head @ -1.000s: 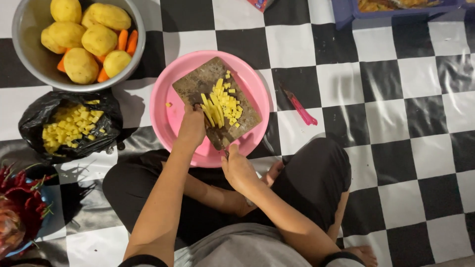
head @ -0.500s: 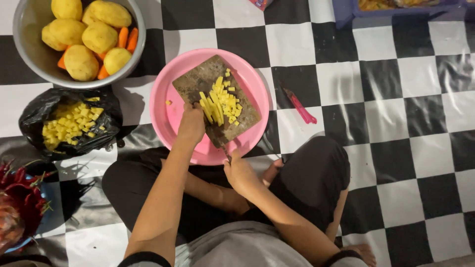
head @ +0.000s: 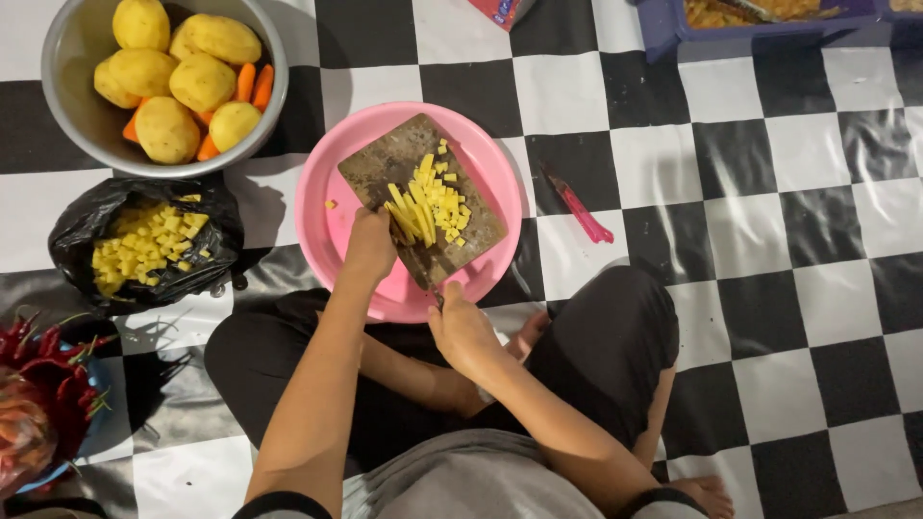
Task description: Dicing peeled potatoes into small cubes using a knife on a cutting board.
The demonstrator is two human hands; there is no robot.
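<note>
Currently: left hand (head: pixel 369 246) curled, pressing potato strips (head: pixel 409 213) on cutting board (head: pixel 385 163) inside pink basin (head: pixel 495 183). Right hand (head: pixel 461 332) closed round knife (head: pixel 423 272), blade beside strips. Diced potato (head: pixel 448 204) alongside.

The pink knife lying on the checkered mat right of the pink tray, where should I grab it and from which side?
Take the pink knife by its pink handle, the end lying nearer the person and farther right. The dark blade points up and left toward the pink tray, so coming from the lower right probably keeps fingers off the edge. It lies flat and apart from other things, so a pinch across the handle should do.
</note>
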